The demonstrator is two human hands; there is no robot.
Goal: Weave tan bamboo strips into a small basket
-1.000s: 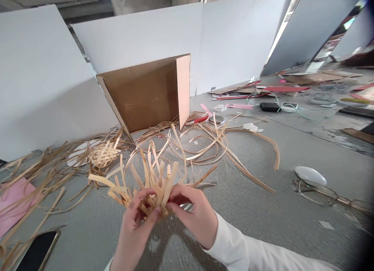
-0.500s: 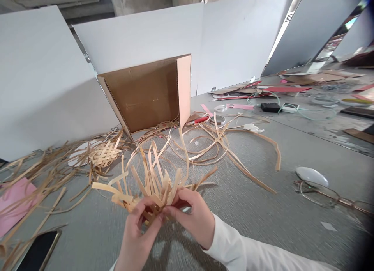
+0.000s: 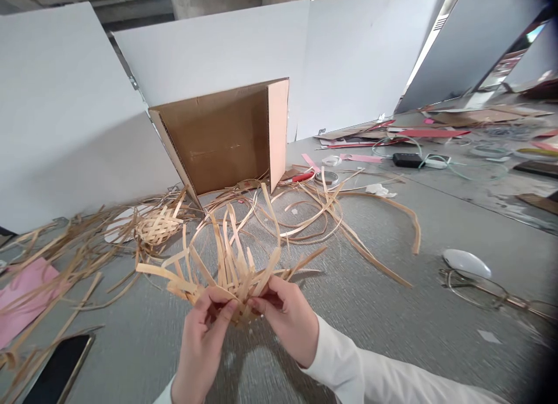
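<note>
My left hand (image 3: 203, 340) and my right hand (image 3: 288, 317) both pinch the base of a small half-woven piece of pale bamboo strips (image 3: 226, 270) held just above the grey table (image 3: 383, 322). Its loose strip ends fan upward and outward, away from me. The fingertips of both hands press together on the woven middle, which they partly hide. A white sleeve covers my right forearm.
A second small woven piece (image 3: 156, 228) lies among loose strips at the left. An open cardboard box (image 3: 226, 136) stands behind, curled strips (image 3: 314, 212) in front of it. Glasses (image 3: 488, 288), a white oval object (image 3: 466, 263), a phone (image 3: 56, 372) and pink paper (image 3: 21, 293) lie around.
Both hands have shifted slightly, turning the woven piece so the upright strips lean and spread differently. The grip stays the same.
</note>
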